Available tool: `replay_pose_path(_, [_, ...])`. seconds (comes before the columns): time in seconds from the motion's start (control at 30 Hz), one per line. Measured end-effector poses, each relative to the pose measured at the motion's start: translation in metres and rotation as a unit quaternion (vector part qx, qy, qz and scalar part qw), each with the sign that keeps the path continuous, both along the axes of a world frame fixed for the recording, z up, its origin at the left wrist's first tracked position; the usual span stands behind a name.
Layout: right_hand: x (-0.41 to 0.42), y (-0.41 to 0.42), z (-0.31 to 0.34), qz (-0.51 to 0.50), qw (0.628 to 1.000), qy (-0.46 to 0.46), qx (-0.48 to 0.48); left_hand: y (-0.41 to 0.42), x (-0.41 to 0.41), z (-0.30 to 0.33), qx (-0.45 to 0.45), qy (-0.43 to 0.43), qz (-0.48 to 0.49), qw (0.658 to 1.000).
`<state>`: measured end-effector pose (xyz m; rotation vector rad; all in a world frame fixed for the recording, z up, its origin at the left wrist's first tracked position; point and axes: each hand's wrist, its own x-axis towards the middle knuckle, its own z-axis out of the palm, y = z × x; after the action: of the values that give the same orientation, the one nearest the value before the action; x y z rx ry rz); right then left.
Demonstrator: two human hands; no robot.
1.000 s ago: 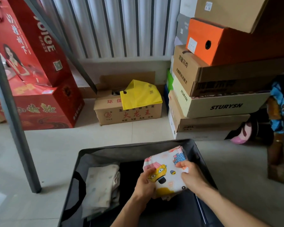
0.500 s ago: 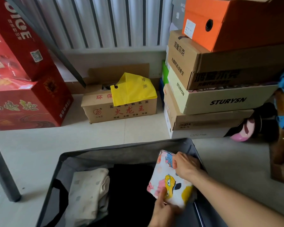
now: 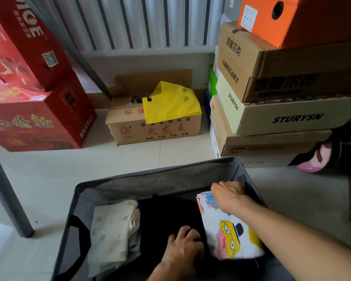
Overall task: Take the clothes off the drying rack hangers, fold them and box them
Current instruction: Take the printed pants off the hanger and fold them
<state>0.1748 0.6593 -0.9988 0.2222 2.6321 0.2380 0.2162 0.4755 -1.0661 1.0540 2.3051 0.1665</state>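
A grey fabric storage box point(image 3: 150, 179) stands open on the floor below me. Inside lie a folded cream garment point(image 3: 111, 234) at the left, a black garment point(image 3: 166, 211) in the middle and a folded cartoon-print garment point(image 3: 229, 234) at the right, tilted against the right wall. My right hand point(image 3: 228, 194) grips the far end of the printed garment, its fingers curled down between cloth and box wall. My left hand point(image 3: 182, 246) presses on the black garment with bent fingers, just left of the printed one.
A grey rack leg point(image 3: 6, 191) stands on the floor at the left. Red gift boxes point(image 3: 39, 122) are stacked behind it. A cardboard box with a yellow bag point(image 3: 168, 102) sits by the wall. Stacked shoe boxes point(image 3: 282, 114) rise at the right.
The printed garment has gone down into the box's right side. My left hand let go of it and moved onto the black garment. My right hand shifted to its far end.
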Motion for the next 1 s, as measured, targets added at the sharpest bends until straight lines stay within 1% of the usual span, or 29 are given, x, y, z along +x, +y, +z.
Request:
replay_pose_path(0.07, [-0.002, -0.004, -0.001, 0.006, 1.0, 0.0, 0.002, -0.006, -0.001, -0.014, -0.06, 0.013, -0.07, 0.996])
replay_pose_path(0.1, [-0.003, -0.005, -0.001, 0.007, 1.0, -0.004, 0.002, -0.004, 0.002, -0.02, -0.107, 0.025, -0.092, 0.99])
replay_pose_path(0.13, [-0.004, -0.005, -0.002, 0.008, 1.0, -0.007, 0.001, -0.003, 0.005, -0.024, -0.125, 0.045, -0.096, 0.986])
replay_pose_path(0.17, [-0.004, -0.005, -0.004, 0.007, 1.0, -0.009, -0.002, 0.0, 0.006, -0.031, -0.106, 0.077, -0.075, 0.988])
replay_pose_path(0.2, [-0.005, -0.005, -0.006, 0.004, 1.0, -0.007, -0.007, 0.003, 0.006, -0.04, -0.052, 0.126, -0.037, 0.99])
replay_pose_path(0.23, [-0.006, -0.003, -0.009, -0.002, 1.0, -0.003, -0.017, 0.004, 0.005, -0.039, -0.041, 0.13, 0.029, 0.99])
replay_pose_path(0.27, [-0.008, -0.001, -0.01, -0.01, 0.999, 0.006, -0.03, 0.005, 0.005, -0.038, -0.026, 0.112, 0.101, 0.988])
replay_pose_path(0.3, [-0.01, 0.001, -0.01, -0.021, 0.999, 0.013, -0.045, 0.007, 0.002, -0.041, 0.027, 0.104, 0.15, 0.983])
replay_pose_path(0.33, [-0.012, 0.004, -0.012, -0.033, 0.998, 0.018, -0.056, 0.008, -0.003, -0.041, 0.095, 0.076, 0.203, 0.972])
replay_pose_path(0.37, [-0.015, 0.007, -0.013, -0.045, 0.997, 0.024, -0.065, 0.01, -0.006, -0.042, 0.152, 0.106, 0.251, 0.95])
replay_pose_path(0.4, [-0.019, 0.01, -0.016, -0.056, 0.996, 0.03, -0.067, 0.011, -0.007, -0.04, 0.201, 0.089, 0.306, 0.926])
replay_pose_path(0.43, [-0.023, 0.011, -0.019, -0.065, 0.995, 0.034, -0.065, 0.013, -0.007, -0.039, 0.242, 0.049, 0.36, 0.9])
replay_pose_path(0.5, [-0.029, 0.011, -0.027, -0.071, 0.995, 0.034, -0.056, 0.013, -0.011, -0.036, 0.303, 0.026, 0.445, 0.842])
replay_pose_path(0.53, [-0.031, 0.01, -0.03, -0.073, 0.995, 0.032, -0.054, 0.01, -0.013, -0.034, 0.311, -0.001, 0.462, 0.83])
replay_pose_path(0.57, [-0.033, 0.008, -0.032, -0.079, 0.995, 0.031, -0.055, 0.009, -0.011, -0.032, 0.321, -0.038, 0.443, 0.836])
replay_pose_path(0.6, [-0.035, 0.008, -0.034, -0.089, 0.993, 0.035, -0.064, 0.006, -0.008, -0.029, 0.321, -0.081, 0.406, 0.852])
replay_pose_path(0.63, [-0.037, 0.009, -0.036, -0.099, 0.991, 0.046, -0.08, 0.002, -0.003, -0.033, 0.302, -0.111, 0.359, 0.876])
replay_pose_path(0.67, [-0.038, 0.01, -0.038, -0.103, 0.988, 0.057, -0.096, -0.001, 0.001, -0.033, 0.275, -0.119, 0.324, 0.897])
replay_pose_path(0.7, [-0.038, 0.013, -0.04, -0.099, 0.987, 0.063, -0.111, -0.002, 0.002, -0.036, 0.255, -0.093, 0.295, 0.916])
replay_pose_path(0.73, [-0.038, 0.016, -0.044, -0.084, 0.987, 0.068, -0.12, -0.005, 0.002, -0.042, 0.219, -0.034, 0.26, 0.94])
replay_pose_path(0.77, [-0.036, 0.018, -0.046, -0.06, 0.988, 0.065, -0.123, -0.007, 0.0, -0.049, 0.156, 0.015, 0.215, 0.964])
replay_pose_path(0.8, [-0.033, 0.019, -0.047, -0.036, 0.99, 0.065, -0.123, -0.007, -0.001, -0.053, 0.092, 0.052, 0.198, 0.974])
replay_pose_path(0.83, [-0.029, 0.019, -0.047, -0.014, 0.99, 0.07, -0.118, -0.005, -0.003, -0.057, 0.068, 0.094, 0.19, 0.975])
replay_pose_path(0.87, [-0.025, 0.017, -0.047, 0.006, 0.993, 0.069, -0.099, -0.003, -0.005, -0.063, 0.074, 0.118, 0.203, 0.969])
replay_pose_path(0.9, [-0.022, 0.016, -0.046, 0.03, 0.994, 0.073, -0.073, -0.004, -0.006, -0.064, 0.071, 0.12, 0.218, 0.966])
replay_pose_path(0.93, [-0.018, 0.013, -0.046, 0.043, 0.996, 0.07, -0.039, -0.009, -0.003, -0.062, 0.056, 0.107, 0.212, 0.97])
replay_pose_path(0.97, [-0.012, 0.008, -0.045, 0.04, 0.996, 0.073, -0.018, -0.011, 0.001, -0.064, 0.045, 0.091, 0.197, 0.975])
replay_pose_path(1.0, [-0.005, 0.0, -0.044, 0.017, 0.997, 0.072, -0.016, -0.012, 0.001, -0.064, 0.03, 0.077, 0.185, 0.979])
